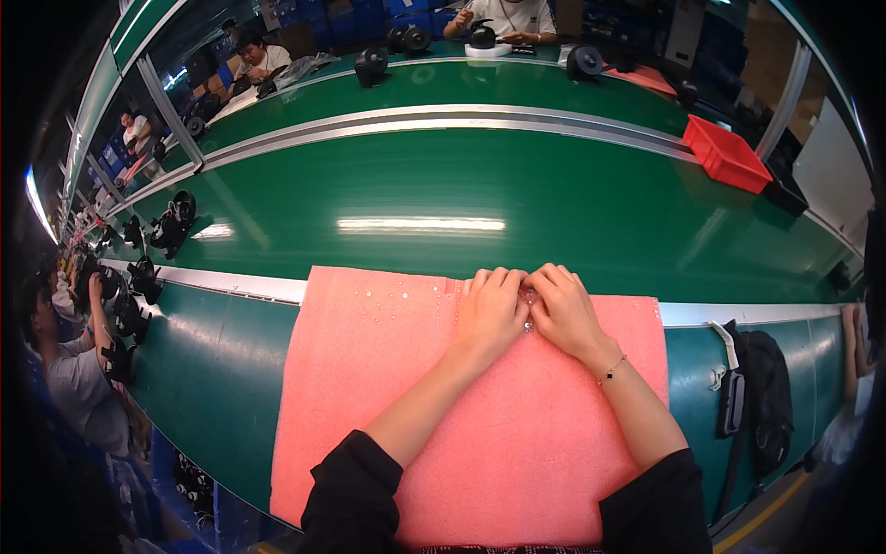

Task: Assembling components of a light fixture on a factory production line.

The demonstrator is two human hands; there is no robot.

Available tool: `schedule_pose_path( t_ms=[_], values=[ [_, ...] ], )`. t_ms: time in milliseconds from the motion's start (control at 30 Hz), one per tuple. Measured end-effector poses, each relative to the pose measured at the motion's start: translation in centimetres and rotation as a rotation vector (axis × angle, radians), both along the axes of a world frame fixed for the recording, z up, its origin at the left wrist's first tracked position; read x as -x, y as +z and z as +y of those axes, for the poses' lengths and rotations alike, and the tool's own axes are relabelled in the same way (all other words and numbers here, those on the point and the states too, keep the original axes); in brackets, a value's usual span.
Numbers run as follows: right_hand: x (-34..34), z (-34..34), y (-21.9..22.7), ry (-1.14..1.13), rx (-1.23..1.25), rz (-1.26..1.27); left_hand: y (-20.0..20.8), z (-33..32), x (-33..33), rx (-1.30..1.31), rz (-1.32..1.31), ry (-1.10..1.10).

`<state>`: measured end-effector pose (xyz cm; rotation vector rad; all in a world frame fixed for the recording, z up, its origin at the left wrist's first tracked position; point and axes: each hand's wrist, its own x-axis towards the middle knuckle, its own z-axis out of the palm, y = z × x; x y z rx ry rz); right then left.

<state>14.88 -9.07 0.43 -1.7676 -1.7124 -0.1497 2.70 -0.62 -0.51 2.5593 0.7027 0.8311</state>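
Note:
A pink foam sheet (498, 443) lies in front of me, its far edge reaching over the white rail beside the belt. Both hands rest near that far edge, almost touching at the thumbs and index fingers. My left hand (491, 307) is closed, fingers curled down against the foam. My right hand (567, 311) curls in the same way beside it. Tiny shiny pieces (529, 326) show in the gap between them; whatever the fingertips pinch is hidden. More small clear or metallic round pieces (404, 295) are scattered on the foam left of my hands.
Beyond the foam runs a green conveyor belt (397, 185). A red plastic bin (724, 155) sits at the far right. Black device parts (173, 224) stand on the left, near a co-worker (83, 379). To my right lies a black bag (768, 402). Other people work across the belt.

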Motion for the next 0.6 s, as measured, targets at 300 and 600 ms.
schedule_pose_path(
  t_ms=[300,600],
  values=[
    [-0.04,0.11,-0.16,0.004,-0.003,-0.001,-0.32,0.10,-0.06,-0.037,-0.026,0.004],
    [-0.07,0.16,-0.13,0.009,0.008,0.002,-0.27,0.06,-0.01,-0.022,-0.033,-0.002]
  ],
)
